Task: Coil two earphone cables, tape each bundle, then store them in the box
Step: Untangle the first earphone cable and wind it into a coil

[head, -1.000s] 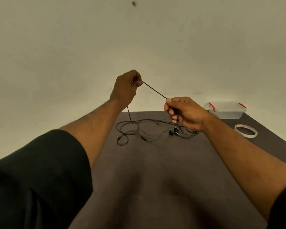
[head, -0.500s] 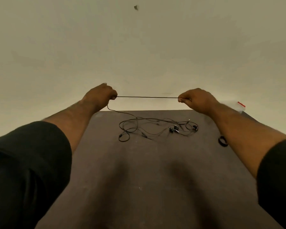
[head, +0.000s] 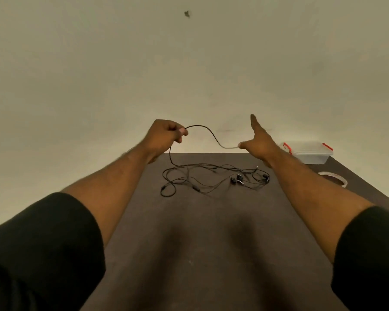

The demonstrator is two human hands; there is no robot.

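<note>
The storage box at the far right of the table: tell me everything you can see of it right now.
The box is a small rectangular container of clear plastic, with a translucent lid seated on top and a red latch at each end. It sits upright on the dark table, near the far right corner, beyond the tape roll. Nothing touches it but the table; the right hand is close by but apart. Its contents cannot be made out.

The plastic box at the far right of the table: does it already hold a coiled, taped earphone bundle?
No. The plastic box looks empty, and the earphone cables lie loose and tangled on the table.
</note>
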